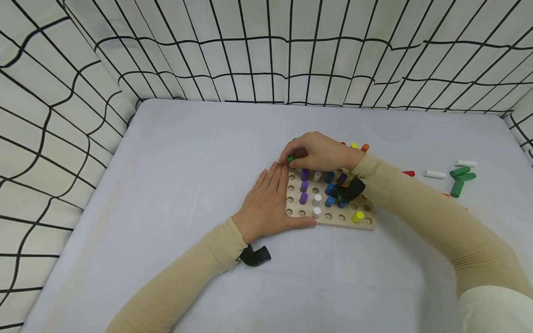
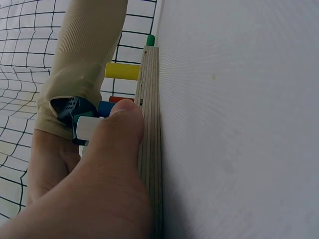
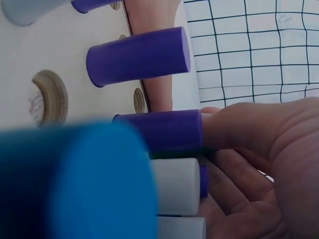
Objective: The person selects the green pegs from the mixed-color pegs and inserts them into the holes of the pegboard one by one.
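Observation:
A wooden pegboard (image 1: 297, 193) lies on the white-covered table with coloured pegs standing in some holes. My left hand (image 1: 266, 203) lies along its left side, fingers straight and thumb along the near edge; in the left wrist view the thumb touches the board's edge (image 2: 151, 149). Over the far left corner, my right hand (image 1: 318, 151) pinches a green peg (image 1: 290, 158) between thumb and fingers. Whether that peg is in a hole is hidden. Purple pegs (image 1: 304, 187), white pegs (image 1: 317, 200), blue pegs (image 1: 330, 201) and a yellow peg (image 1: 357, 217) stand in the board.
Loose green pegs (image 1: 457, 188), white pegs (image 1: 434, 174) and a red peg (image 1: 409, 173) lie right of the board, partly behind my right forearm. Beyond the right wrist show yellow and orange pegs (image 1: 364, 147). A black wire grid (image 1: 270, 74) borders the table's back and left side.

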`<state>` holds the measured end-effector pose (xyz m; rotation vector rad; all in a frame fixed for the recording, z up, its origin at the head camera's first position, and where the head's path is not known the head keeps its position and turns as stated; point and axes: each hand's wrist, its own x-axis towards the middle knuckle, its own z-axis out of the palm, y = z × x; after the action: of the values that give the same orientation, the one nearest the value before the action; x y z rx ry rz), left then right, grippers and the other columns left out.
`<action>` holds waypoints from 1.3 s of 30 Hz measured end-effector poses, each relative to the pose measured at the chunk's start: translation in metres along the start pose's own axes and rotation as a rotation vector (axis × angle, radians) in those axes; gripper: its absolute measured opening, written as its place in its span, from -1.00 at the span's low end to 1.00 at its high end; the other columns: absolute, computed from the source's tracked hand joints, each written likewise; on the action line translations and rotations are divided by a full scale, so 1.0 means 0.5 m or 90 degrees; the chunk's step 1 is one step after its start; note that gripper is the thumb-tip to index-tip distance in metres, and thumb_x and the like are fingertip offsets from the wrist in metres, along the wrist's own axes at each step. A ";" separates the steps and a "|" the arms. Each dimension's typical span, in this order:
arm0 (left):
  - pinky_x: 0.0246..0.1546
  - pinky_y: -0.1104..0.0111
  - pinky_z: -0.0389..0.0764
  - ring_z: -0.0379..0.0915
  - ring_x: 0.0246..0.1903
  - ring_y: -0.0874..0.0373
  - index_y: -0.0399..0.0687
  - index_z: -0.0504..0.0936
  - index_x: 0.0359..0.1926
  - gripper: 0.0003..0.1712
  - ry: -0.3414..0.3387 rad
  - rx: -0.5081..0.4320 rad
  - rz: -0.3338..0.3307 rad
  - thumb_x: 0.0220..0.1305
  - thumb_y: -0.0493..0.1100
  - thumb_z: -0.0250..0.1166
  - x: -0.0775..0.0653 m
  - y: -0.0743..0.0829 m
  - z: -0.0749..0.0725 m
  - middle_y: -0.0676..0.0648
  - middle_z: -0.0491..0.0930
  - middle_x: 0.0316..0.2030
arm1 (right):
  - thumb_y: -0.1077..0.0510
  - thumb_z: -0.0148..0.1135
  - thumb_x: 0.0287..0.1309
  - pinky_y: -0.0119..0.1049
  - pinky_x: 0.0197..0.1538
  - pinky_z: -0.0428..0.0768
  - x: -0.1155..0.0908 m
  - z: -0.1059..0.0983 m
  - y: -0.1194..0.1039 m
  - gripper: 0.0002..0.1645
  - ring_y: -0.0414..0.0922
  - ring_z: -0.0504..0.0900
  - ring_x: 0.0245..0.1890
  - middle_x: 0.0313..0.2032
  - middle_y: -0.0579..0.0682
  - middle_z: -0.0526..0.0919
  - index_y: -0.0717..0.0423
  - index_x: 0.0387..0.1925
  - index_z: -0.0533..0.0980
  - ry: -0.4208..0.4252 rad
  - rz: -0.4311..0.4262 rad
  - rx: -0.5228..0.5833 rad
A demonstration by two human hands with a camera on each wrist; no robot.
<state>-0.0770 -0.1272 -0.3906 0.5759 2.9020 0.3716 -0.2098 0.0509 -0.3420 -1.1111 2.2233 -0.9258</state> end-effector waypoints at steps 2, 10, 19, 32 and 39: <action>0.71 0.02 -0.16 -0.35 0.70 -0.08 -0.27 -0.30 0.65 0.60 0.002 0.000 0.001 0.06 0.76 0.13 0.000 0.001 0.000 -0.21 -0.28 0.68 | 0.31 0.29 0.36 -0.17 0.31 0.66 -0.001 -0.001 -0.001 -0.74 -0.08 0.75 0.14 0.07 0.00 0.78 0.10 0.04 0.69 0.000 0.003 -0.002; 0.71 0.04 -0.18 -0.37 0.70 -0.07 -0.28 -0.29 0.65 0.59 -0.004 -0.003 -0.004 0.06 0.76 0.12 0.000 0.001 -0.001 -0.21 -0.29 0.68 | 0.25 0.30 0.37 -0.16 0.33 0.65 -0.007 -0.002 -0.002 -0.75 -0.09 0.74 0.17 0.07 -0.02 0.78 0.08 0.03 0.69 -0.001 0.008 -0.004; 0.71 0.02 -0.18 -0.35 0.70 -0.08 -0.30 -0.26 0.64 0.58 -0.009 -0.004 -0.006 0.07 0.77 0.10 0.002 0.003 -0.001 -0.24 -0.27 0.68 | 0.19 0.26 0.42 -0.17 0.28 0.68 -0.022 -0.013 -0.012 -0.76 -0.13 0.77 0.07 0.04 -0.01 0.80 0.08 0.04 0.69 0.018 0.008 -0.021; 0.71 0.01 -0.20 -0.40 0.70 -0.10 -0.30 -0.26 0.64 0.61 -0.025 -0.012 -0.017 0.03 0.80 0.08 0.006 0.002 0.000 -0.26 -0.28 0.68 | 0.14 0.27 0.43 -0.17 0.27 0.69 -0.068 -0.056 -0.028 -0.73 -0.12 0.77 0.10 0.09 0.02 0.77 0.09 0.07 0.69 0.068 0.011 -0.007; 0.71 0.02 -0.24 -0.46 0.70 -0.08 -0.24 -0.34 0.65 0.62 -0.051 -0.008 -0.031 0.02 0.83 0.02 0.011 0.003 0.001 -0.22 -0.36 0.69 | 0.11 0.28 0.42 -0.14 0.27 0.69 -0.119 -0.085 -0.030 -0.69 -0.11 0.77 0.12 0.11 -0.03 0.78 0.06 0.11 0.70 0.107 0.050 -0.031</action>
<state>-0.0813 -0.1235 -0.3910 0.5048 2.8300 0.3514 -0.1980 0.1084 -0.2958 -0.9920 2.4177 -0.9691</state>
